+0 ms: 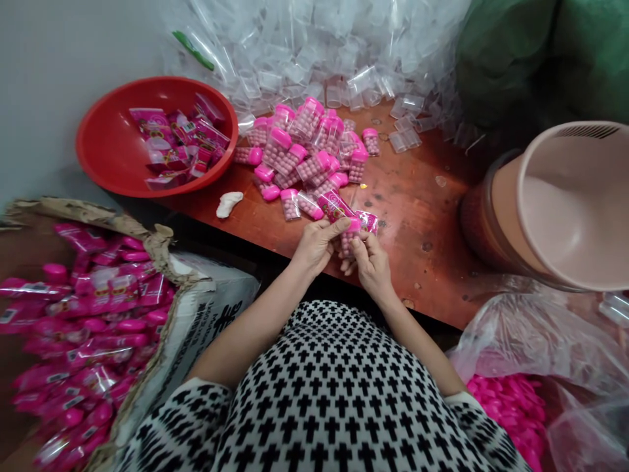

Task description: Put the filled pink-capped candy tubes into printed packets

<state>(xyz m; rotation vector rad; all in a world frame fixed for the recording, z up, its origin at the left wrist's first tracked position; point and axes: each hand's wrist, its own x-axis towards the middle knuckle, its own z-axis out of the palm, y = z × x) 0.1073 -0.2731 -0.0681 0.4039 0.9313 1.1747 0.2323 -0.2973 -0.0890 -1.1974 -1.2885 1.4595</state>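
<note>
My left hand (317,244) and my right hand (369,261) meet over the near edge of the brown table (422,210). Together they grip a small pink-capped candy bottle (350,237) with a pink printed label (335,206) against it. Both hands have their fingers closed on it. Just beyond lies a heap of filled pink-capped bottles (307,154). A red bowl (108,141) at the far left holds several pink labels (181,141).
A pile of empty clear bottles (319,59) fills the back. A pink bucket (570,203) stands at the right. A torn cardboard box (196,308) of labelled bottles sits at my left, a bag of pink caps (511,406) at my right. A white scrap (228,204) lies nearby.
</note>
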